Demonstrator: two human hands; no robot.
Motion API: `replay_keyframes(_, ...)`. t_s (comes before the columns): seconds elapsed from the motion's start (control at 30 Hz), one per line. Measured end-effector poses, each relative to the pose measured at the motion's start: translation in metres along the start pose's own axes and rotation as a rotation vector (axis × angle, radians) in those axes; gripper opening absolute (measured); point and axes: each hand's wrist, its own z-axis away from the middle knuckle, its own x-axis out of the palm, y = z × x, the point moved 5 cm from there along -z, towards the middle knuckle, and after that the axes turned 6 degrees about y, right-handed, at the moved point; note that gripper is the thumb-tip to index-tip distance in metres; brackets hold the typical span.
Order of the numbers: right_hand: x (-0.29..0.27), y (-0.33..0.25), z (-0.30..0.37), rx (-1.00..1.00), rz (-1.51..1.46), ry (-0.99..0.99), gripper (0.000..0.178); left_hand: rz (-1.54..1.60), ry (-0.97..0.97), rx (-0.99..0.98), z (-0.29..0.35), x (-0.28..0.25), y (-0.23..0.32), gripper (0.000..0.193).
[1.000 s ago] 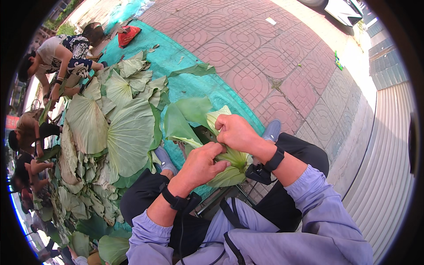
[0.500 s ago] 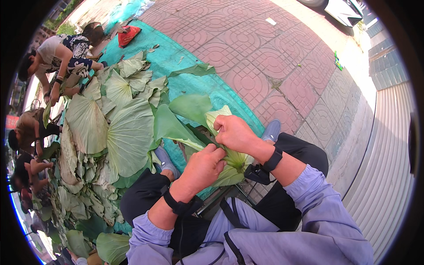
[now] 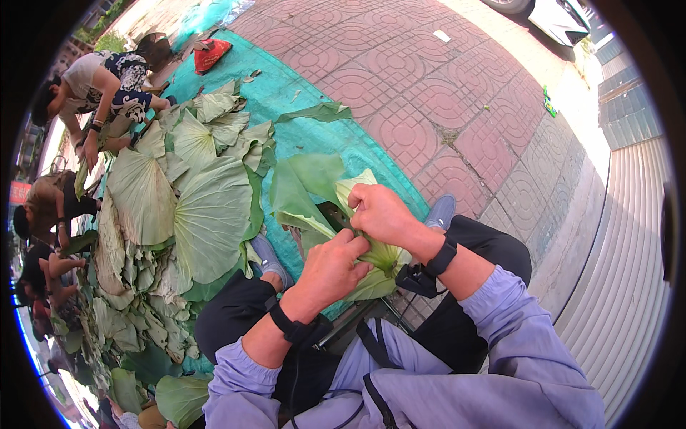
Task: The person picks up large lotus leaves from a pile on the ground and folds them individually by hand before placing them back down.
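Between my knees, a large green lotus leaf is held by both hands. Its pale, ribbed underside and stem centre show below my fingers. My left hand is closed, pinching the leaf's folded edge near its middle. Just above and to the right, my right hand is also closed, gripping a pale upright fold of the same leaf. The fingertips of both hands are partly hidden. A dark gap shows between the leaf's parts on the far side of my left hand.
A broad pile of lotus leaves covers the teal tarp at left. Several people crouch or bend along its far left side. A red bag lies at the tarp's far end. Paving and a ribbed shutter are at right.
The leaf's left flap has swung rightward and crumpled, uncovering more of the tarp. My hands stay nearly in place, both closed on the leaf.
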Motion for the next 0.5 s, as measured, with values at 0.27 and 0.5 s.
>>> replay_keyframes(0.27,-0.0035,0.0028,-0.0019,0.084,-0.079,-0.006,0.017,-0.073,0.018,0.022,-0.0004,-0.001,0.0008,0.02)
replay_keyframes(0.5,-0.0047,-0.0004,-0.0039,0.088,-0.059,-0.007,0.019,0.013,0.027,-0.031,0.0005,0.0034,-0.0031,0.02)
